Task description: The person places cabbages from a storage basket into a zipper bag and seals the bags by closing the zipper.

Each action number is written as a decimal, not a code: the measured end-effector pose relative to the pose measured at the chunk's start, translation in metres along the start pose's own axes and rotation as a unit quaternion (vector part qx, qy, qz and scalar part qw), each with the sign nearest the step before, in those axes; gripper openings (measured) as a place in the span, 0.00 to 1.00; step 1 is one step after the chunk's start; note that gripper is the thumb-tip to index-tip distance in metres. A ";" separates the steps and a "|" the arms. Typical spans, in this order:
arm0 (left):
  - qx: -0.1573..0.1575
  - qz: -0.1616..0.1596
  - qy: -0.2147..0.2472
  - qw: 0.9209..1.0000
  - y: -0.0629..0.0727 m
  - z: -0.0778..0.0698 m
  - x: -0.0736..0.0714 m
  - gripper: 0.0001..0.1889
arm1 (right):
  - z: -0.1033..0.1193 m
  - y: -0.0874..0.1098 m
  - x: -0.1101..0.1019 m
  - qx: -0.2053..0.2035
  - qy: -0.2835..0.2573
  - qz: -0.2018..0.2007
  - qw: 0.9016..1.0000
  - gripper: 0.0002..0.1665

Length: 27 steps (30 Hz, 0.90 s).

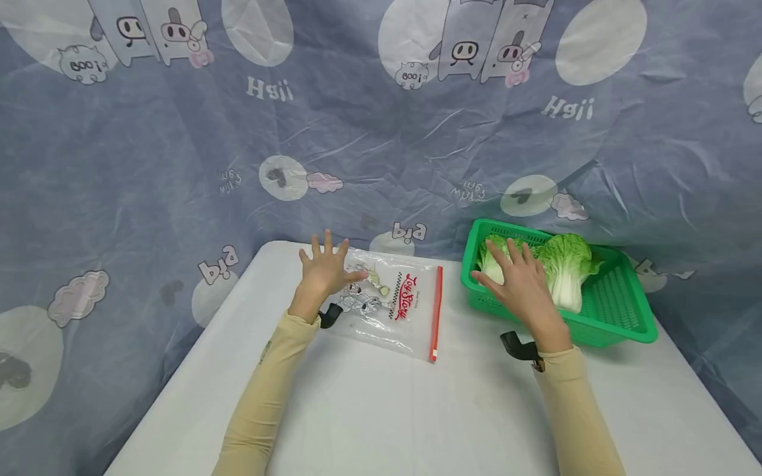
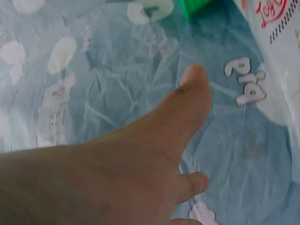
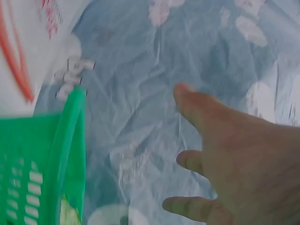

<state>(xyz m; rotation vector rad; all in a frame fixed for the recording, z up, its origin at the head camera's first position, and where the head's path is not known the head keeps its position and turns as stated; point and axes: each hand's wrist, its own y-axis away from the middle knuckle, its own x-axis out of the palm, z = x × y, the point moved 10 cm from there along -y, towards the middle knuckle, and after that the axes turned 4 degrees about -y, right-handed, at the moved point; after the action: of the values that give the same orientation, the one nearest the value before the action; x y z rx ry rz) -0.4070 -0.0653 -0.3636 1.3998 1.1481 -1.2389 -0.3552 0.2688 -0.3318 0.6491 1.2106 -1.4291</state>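
Note:
With fingers spread, my left hand (image 1: 324,272) is held over the left part of a clear zip bag (image 1: 411,337) that has a red zip strip and red "Toy Story" lettering. My right hand (image 1: 524,287), fingers also spread, hovers in front of a green plastic basket (image 1: 619,324). Inside the basket lie leafy green-and-white cabbages; one cabbage (image 1: 565,271) shows to the right of the hand, and another cabbage (image 1: 491,264) is partly covered by it. Neither hand holds anything. In the right wrist view the basket's rim (image 3: 70,122) stands left of the hand.
A white table (image 1: 417,410) lies under both hands. Behind it hangs a blue-grey cloth (image 1: 357,119) with cartoon prints, close to the table's back edge. Black straps with small mounts (image 1: 518,347) sit at the wrists.

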 end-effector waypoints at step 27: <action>0.164 -0.012 0.165 0.973 -0.028 -0.185 0.123 0.20 | -0.030 0.074 0.155 0.165 -0.388 0.096 0.902 0.10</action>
<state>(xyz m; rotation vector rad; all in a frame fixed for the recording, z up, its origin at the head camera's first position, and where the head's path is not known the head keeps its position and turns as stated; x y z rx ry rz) -0.3998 0.1300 -0.4726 1.8996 1.2206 -1.2857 -0.3311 0.2459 -0.5032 0.3388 0.2715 -1.5170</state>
